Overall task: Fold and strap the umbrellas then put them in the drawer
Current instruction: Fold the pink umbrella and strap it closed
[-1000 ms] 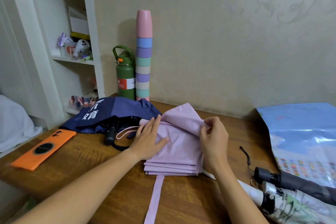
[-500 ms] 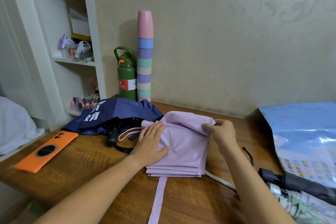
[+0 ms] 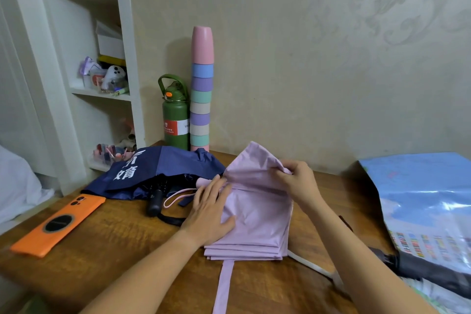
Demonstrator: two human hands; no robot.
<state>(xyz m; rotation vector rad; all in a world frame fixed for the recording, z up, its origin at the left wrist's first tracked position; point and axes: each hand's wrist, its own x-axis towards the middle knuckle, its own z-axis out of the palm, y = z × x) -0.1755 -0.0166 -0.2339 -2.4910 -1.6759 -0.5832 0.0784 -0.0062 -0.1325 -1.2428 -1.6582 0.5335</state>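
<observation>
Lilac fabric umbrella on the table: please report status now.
Left hand flat on lilac fabric umbrella; right hand pinching a panel. Long lilac strap loose, unfastened. Navy fabric umbrella beside it, unfolded.

The black umbrella point(image 3: 430, 271) runs off the right edge — the lilac strap point(image 3: 224, 285) off the bottom.

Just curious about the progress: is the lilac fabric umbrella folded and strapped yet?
Partly folded, not strapped. The lilac fabric umbrella lies in flat pleats; its strap trails loose, and the right hand pinches a raised flap.
</observation>
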